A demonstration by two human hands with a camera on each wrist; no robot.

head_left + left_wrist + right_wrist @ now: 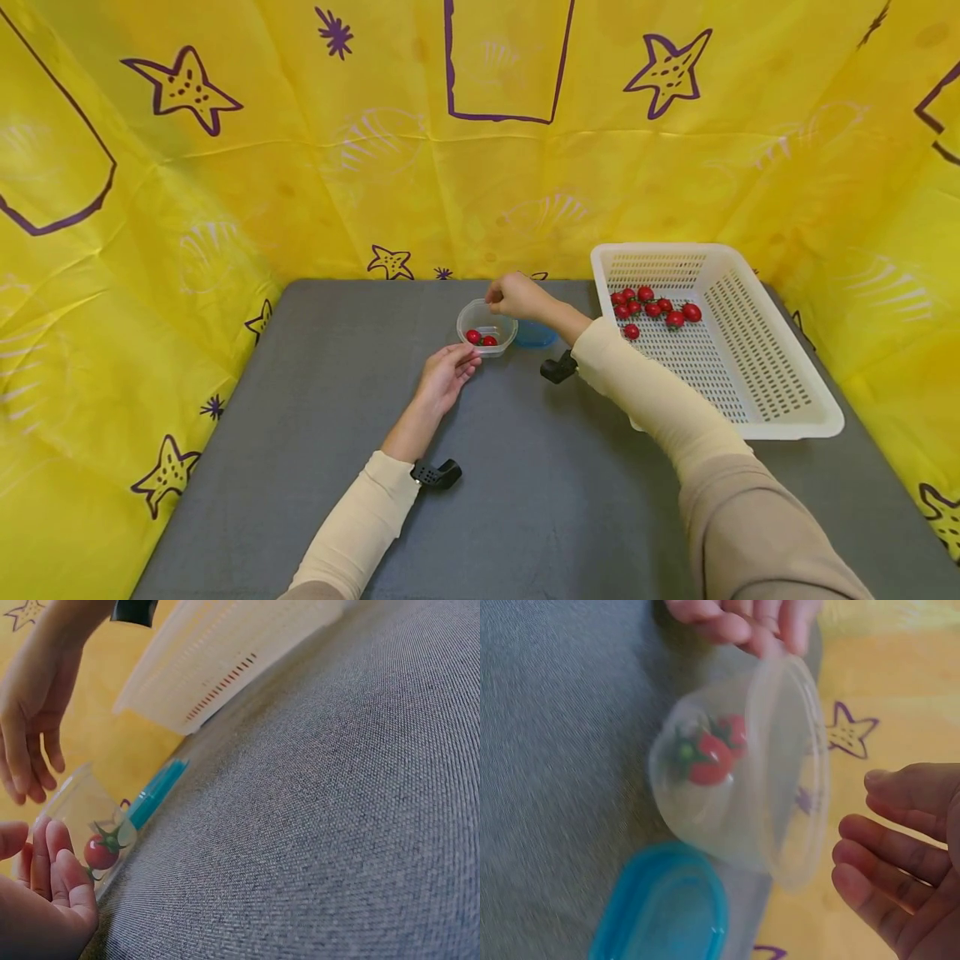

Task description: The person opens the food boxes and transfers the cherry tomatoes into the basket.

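Observation:
A clear plastic tub [508, 340] stands on the grey table, its round mouth facing up. Two cherry tomatoes [489, 341] with green stems lie at its bottom, also visible through the wall in the right wrist view. My left hand [446, 377] pinches the tub's near rim between thumb and fingers. Above the tub's far right side is my right hand [519, 298], its fingers relaxed and pointing down. Nothing lies between those fingers [877, 847] in the right wrist view. A blue lid [536, 335] rests just right of the tub, partly under the right forearm.
A white slotted basket [690, 375] occupies the table's right side, with several more cherry tomatoes [652, 308] toward its far left corner. The right forearm crosses in front of its left edge. Yellow patterned cloth [480, 200] hangs behind and along both sides of the table.

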